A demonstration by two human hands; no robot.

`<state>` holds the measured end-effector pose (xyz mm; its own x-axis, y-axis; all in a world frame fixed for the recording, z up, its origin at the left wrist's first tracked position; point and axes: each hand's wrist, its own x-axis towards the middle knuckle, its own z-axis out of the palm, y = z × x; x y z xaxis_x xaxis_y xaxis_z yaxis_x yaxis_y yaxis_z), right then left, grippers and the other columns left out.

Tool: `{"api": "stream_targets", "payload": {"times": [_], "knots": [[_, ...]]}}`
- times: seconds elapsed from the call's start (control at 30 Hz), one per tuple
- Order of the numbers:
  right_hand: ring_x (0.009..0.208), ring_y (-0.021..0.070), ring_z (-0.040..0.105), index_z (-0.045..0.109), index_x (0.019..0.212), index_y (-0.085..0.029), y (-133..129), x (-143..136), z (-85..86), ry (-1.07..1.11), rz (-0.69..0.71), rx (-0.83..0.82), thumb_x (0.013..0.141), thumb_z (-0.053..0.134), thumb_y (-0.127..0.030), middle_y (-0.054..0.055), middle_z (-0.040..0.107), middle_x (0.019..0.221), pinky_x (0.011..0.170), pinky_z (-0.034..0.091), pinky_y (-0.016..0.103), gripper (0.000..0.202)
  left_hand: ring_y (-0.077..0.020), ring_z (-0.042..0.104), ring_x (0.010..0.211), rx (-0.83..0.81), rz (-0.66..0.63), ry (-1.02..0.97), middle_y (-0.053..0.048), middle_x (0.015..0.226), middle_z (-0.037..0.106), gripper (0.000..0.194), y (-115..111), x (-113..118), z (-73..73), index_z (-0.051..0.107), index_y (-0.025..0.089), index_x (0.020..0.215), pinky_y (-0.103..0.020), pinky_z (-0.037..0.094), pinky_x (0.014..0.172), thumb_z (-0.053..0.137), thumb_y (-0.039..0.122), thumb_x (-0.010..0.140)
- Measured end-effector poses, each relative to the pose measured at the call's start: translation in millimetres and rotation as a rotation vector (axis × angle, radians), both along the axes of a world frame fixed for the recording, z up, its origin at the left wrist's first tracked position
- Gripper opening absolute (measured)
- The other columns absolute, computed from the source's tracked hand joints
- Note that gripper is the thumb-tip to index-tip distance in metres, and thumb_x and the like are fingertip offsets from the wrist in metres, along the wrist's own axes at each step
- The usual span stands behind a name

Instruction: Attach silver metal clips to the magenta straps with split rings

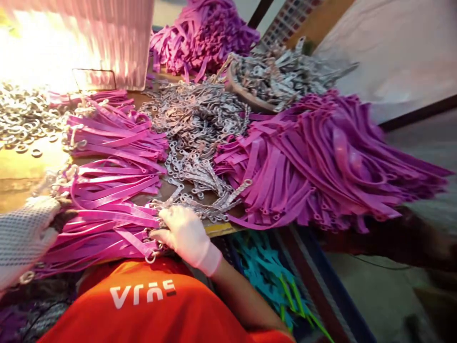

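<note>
My right hand (187, 238), in a white glove, is at the right ends of the nearest bundle of purple straps (103, 233). Its thumb and fingers close over strap ends, where metal rings (150, 257) show. At the left edge my left hand (30, 236), in a pale mesh-patterned glove, is slightly blurred by motion. Its fingers curl round something dark beside the left ends of the same straps; I cannot make out what it is. Flat metal chain-like links (200, 174) lie just beyond my right hand.
Loose metal rings (26, 119) cover the left of the table. A large purple strap pile (303, 157) overhangs its right side, with another heap (207, 38) behind. A bowl (241, 90) overflows with metal pieces. Teal straps (264, 271) lie below the table edge. A bright lamp glares at upper left.
</note>
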<state>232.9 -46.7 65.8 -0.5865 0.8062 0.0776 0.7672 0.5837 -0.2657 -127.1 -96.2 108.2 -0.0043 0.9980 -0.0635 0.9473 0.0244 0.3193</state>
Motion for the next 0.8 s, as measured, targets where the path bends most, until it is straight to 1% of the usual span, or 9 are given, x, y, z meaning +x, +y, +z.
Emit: {"api": "stream_targets", "payload": {"times": [0.07, 0.13, 0.27, 0.33, 0.4, 0.47, 0.57, 0.7, 0.8], "knots": [[0.087, 0.0220, 0.060, 0.068, 0.095, -0.020, 19, 14, 0.3, -0.025, -0.068, 0.047, 0.097, 0.056, -0.055, 0.008, 0.070, 0.092, 0.077, 0.040, 0.033, 0.036, -0.0345, 0.060, 0.110, 0.053, -0.007, 0.063, -0.007, 0.118, 0.068, 0.042, -3, 13, 3.6, 0.067, 0.023, 0.119, -0.049, 0.045, 0.099, 0.050, 0.038, 0.083], [0.089, 0.0242, 0.057, 0.068, 0.100, -0.019, 45, 26, -5.0, -0.120, -0.257, 0.157, 0.100, 0.056, -0.039, 0.010, 0.068, 0.094, 0.076, 0.037, 0.034, 0.023, -0.0319, 0.063, 0.104, 0.083, 0.059, -0.075, -0.009, 0.115, 0.069, 0.045, -3, 37, 8.4, 0.068, 0.021, 0.120, -0.044, 0.048, 0.095, 0.054, 0.042, 0.084], [0.093, 0.0291, 0.055, 0.066, 0.110, -0.016, 90, 41, -31.0, -0.298, -0.354, 0.202, 0.093, 0.057, -0.019, 0.015, 0.067, 0.101, 0.071, 0.034, 0.036, 0.019, -0.0181, 0.065, 0.082, -0.212, 0.331, -0.957, -0.006, 0.094, 0.071, 0.043, 8, 88, 12.6, 0.064, 0.021, 0.127, -0.027, 0.053, 0.073, 0.066, 0.037, 0.087], [0.091, 0.0295, 0.056, 0.068, 0.109, -0.016, 101, 48, -44.5, -0.226, -0.341, 0.180, 0.093, 0.053, -0.017, 0.016, 0.067, 0.098, 0.073, 0.037, 0.038, 0.022, -0.0149, 0.064, 0.079, -0.332, 0.436, -1.396, -0.008, 0.101, 0.070, 0.050, 16, 107, 9.1, 0.059, 0.017, 0.132, -0.024, 0.054, 0.067, 0.071, 0.024, 0.083], [0.090, 0.0287, 0.058, 0.070, 0.104, -0.016, 104, 54, -53.1, -0.033, -0.350, 0.155, 0.094, 0.050, -0.020, 0.015, 0.067, 0.094, 0.077, 0.043, 0.040, 0.023, -0.0135, 0.065, 0.080, -0.381, 0.511, -1.658, -0.012, 0.112, 0.068, 0.058, 23, 122, 2.7, 0.057, 0.014, 0.131, -0.024, 0.056, 0.068, 0.074, 0.010, 0.076], [0.093, 0.0271, 0.061, 0.070, 0.100, -0.019, 101, 58, -53.6, 0.242, -0.371, 0.144, 0.095, 0.048, -0.024, 0.012, 0.069, 0.094, 0.085, 0.047, 0.041, 0.023, -0.0142, 0.067, 0.085, -0.413, 0.545, -1.806, -0.014, 0.119, 0.065, 0.062, 28, 133, -4.9, 0.057, 0.014, 0.129, -0.024, 0.058, 0.072, 0.074, 0.001, 0.071], [0.095, 0.0222, 0.065, 0.067, 0.105, -0.022, 80, 48, -37.0, 0.583, -0.380, 0.116, 0.097, 0.049, -0.030, 0.008, 0.071, 0.101, 0.092, 0.050, 0.039, 0.021, -0.0140, 0.068, 0.090, -0.411, 0.536, -1.942, -0.011, 0.116, 0.064, 0.057, 29, 147, -14.8, 0.058, 0.015, 0.123, -0.023, 0.058, 0.075, 0.073, -0.003, 0.071], [0.080, 0.0150, 0.066, 0.066, 0.111, -0.024, 33, 4, -1.1, 0.702, -0.191, -0.237, 0.095, 0.057, -0.030, 0.002, 0.072, 0.097, 0.077, 0.053, 0.029, 0.019, -0.0140, 0.067, 0.094, -0.303, 0.518, -2.009, -0.008, 0.111, 0.065, 0.056, 25, 158, -22.5, 0.056, 0.016, 0.122, -0.021, 0.057, 0.077, 0.074, -0.001, 0.073], [0.077, 0.0129, 0.066, 0.065, 0.114, -0.025, 7, -29, 12.0, 0.766, -0.089, -0.437, 0.092, 0.063, -0.027, -0.002, 0.071, 0.090, 0.072, 0.054, 0.024, 0.023, -0.0154, 0.068, 0.098, -0.168, 0.488, -1.952, -0.007, 0.111, 0.067, 0.056, 20, 162, -26.0, 0.057, 0.017, 0.125, -0.024, 0.057, 0.083, 0.077, 0.005, 0.074]]}}
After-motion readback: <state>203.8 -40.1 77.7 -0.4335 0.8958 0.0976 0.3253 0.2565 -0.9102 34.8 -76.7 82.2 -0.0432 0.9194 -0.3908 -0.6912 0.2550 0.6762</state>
